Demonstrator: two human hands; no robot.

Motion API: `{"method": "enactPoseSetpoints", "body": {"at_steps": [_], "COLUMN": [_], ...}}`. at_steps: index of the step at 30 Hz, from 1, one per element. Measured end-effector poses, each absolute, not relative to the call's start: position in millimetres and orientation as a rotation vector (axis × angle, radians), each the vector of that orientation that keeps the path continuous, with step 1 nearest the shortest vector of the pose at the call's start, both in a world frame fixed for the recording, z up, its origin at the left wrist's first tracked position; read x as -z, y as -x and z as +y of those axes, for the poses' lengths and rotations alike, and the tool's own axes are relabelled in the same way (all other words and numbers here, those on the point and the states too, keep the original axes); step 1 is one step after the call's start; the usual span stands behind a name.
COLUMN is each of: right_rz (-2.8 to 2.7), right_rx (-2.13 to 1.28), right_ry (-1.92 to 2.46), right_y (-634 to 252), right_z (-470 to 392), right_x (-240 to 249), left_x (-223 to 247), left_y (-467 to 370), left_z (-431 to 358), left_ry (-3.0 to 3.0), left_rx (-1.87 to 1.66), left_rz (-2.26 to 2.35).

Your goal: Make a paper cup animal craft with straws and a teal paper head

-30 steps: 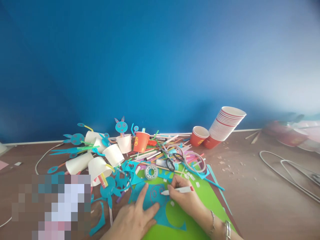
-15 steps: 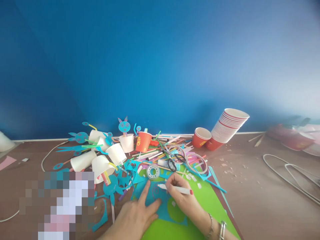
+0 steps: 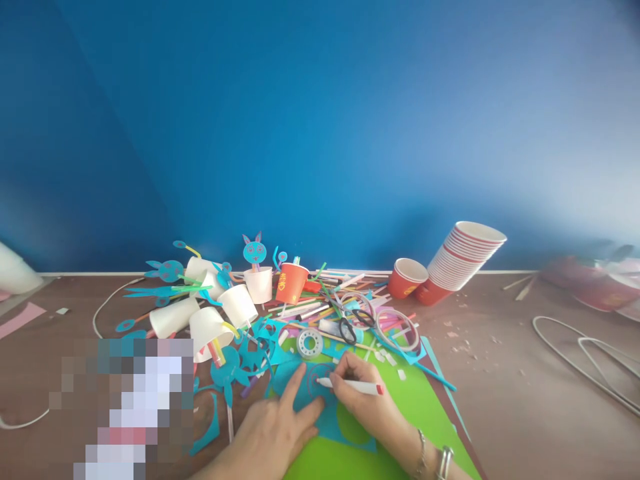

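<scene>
My right hand [image 3: 356, 387] grips a white marker [image 3: 361, 386] with a red end, its tip on a sheet of blue paper [image 3: 333, 427]. Red curved lines are drawn on that sheet under the tip. Fingers spread, my left hand [image 3: 283, 423] lies flat across the left part of the blue paper. The blue sheet has a round hole cut in it, and green paper [image 3: 415, 427] shows through from below. Just beyond the sheet lies a roll of tape [image 3: 310, 343]. Black-handled scissors [image 3: 347, 329] rest in the pile behind it.
Paper cups [image 3: 239, 305] with blue paper animal shapes stand and lie at the left. Straws [image 3: 320, 293] and markers are heaped at the back. A leaning stack of cups [image 3: 463, 257] stands back right beside a single red cup [image 3: 407, 279]. A cable [image 3: 575, 340] loops at far right.
The marker tip has moved slightly down along the red lines, and more red line shows on the blue paper. The whole view has shifted a little. My left hand stays on the sheet.
</scene>
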State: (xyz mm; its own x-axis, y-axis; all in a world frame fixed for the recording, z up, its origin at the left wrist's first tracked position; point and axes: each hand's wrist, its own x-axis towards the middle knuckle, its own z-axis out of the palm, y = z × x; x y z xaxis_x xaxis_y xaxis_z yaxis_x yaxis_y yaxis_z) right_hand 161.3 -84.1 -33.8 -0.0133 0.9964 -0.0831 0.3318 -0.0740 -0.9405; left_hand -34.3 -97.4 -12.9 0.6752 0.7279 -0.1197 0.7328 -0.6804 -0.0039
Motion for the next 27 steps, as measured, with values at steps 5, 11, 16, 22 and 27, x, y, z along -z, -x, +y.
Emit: {"method": "enactPoseSetpoints", "body": {"at_steps": [5,11,16,22,27], "right_rz": [-1.451,-1.447,-1.45,-1.452,-1.436], "right_rx": [-1.101,-1.113,-1.147,-1.136,-1.133], "right_ry": [1.513,1.514,1.501,1.491,1.494], "right_y": [-160.4,-159.1,-159.2,-158.8,-160.5], "right_z": [-84.9,-87.2,-87.6,-86.6,-86.5], "right_x": [31.7,29.0,28.8,27.6,29.2], "left_x": [15.7,19.6,18.0,17.7,17.6], "left_y": [34.5,35.8,35.7,36.4,36.0], "left_z": [-97.3,-98.2,-97.3,-97.3,-96.9], "left_ry": [-2.86,-2.88,-2.875,-2.853,-2.821], "left_rx": [0.178,0.148,0.152,0.148,0.133], "left_rz": [1.246,1.235,1.23,1.228,1.243]}}
